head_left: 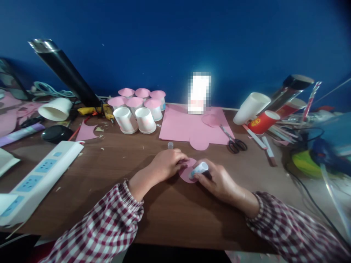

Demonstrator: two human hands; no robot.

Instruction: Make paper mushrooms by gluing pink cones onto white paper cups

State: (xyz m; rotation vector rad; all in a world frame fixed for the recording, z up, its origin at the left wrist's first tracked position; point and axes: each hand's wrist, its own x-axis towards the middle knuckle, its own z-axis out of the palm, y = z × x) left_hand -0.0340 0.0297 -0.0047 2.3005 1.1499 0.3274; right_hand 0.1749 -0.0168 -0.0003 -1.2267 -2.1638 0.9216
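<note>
My right hand (222, 181) is closed around a white glue stick (200, 169), tilted with its lower end against a pink paper circle (187, 175). The circle lies on the brown table, and the fingers of my left hand (168, 163) are bent onto its left edge, holding it down. Just beyond my left hand stands a small translucent cap (170, 145). Farther back, pink paper sheets (181, 126) carry another pink circle (199, 141) that overhangs their front edge. Dark-handled scissors (236, 144) rest at the sheets' right corner.
Paper cups with pink cone tops (135, 103) and two bare upturned cups (145, 120) stand at the back left. A white power strip (41, 179) lies left. On the right are a red cup (264, 122), a white cup (252, 106) and cables. A bright blurred panel (199, 93) stands behind.
</note>
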